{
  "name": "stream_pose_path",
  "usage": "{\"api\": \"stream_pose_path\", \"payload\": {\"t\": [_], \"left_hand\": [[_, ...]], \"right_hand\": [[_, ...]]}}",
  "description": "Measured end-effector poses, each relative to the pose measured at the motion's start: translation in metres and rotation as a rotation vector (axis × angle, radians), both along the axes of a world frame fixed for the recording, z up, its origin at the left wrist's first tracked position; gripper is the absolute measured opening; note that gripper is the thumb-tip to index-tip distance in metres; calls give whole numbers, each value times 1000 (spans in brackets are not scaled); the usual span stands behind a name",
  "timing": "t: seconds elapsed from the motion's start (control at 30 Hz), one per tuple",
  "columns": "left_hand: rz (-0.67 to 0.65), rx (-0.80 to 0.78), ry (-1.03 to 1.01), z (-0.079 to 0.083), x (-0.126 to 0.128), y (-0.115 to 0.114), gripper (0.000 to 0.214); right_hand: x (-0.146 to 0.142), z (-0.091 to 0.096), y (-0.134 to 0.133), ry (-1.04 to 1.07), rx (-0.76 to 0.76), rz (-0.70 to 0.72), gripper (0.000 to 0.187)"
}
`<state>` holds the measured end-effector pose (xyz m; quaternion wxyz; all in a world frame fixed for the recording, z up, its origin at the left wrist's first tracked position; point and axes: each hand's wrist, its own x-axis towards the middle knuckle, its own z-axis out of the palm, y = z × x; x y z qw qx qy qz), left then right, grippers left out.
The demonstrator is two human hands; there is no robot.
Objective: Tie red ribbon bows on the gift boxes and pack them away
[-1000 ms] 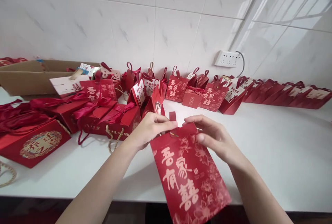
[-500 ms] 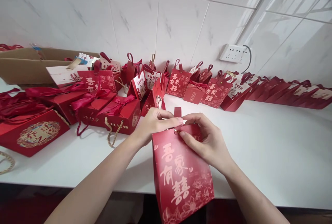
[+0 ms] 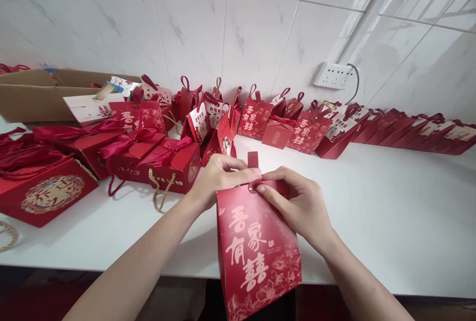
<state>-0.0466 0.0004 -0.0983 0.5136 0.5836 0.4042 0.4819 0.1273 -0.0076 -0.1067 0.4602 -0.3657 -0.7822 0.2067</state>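
A red paper gift bag (image 3: 256, 251) with white characters and a flower print hangs over the near edge of the white counter (image 3: 390, 222). My left hand (image 3: 219, 177) pinches its top edge from the left, fingers closed beside the small red tab that sticks up. My right hand (image 3: 297, 202) pinches the same top edge from the right, its fingertips meeting the left hand's at the tab.
A row of red gift bags (image 3: 308, 130) leans along the tiled wall. Red ribbon-tied boxes (image 3: 163, 160) lie at the left, by a cardboard carton (image 3: 33, 95). A white wall socket (image 3: 332, 76) sits above the row.
The bag has swung from tilted to nearly upright and dropped lower over the counter edge. My right hand has slid in along the top until it meets my left at the tab.
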Motion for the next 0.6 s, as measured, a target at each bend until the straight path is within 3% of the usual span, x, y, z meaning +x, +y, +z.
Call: {"api": "stream_pose_path", "payload": {"t": [0.3, 0.47, 0.53, 0.6], "left_hand": [[54, -7, 61, 1, 4, -3, 34], [-77, -109, -98, 0, -4, 1, 48], [-87, -50, -135, 1, -6, 1, 49], [-24, 65, -33, 1, -4, 0, 39]], "right_hand": [[-1, 3, -2, -3, -92, -13, 15], [0, 4, 1, -3, -84, -61, 15], [2, 3, 4, 18, -54, -126, 16], [2, 1, 7, 46, 5, -201, 16]]}}
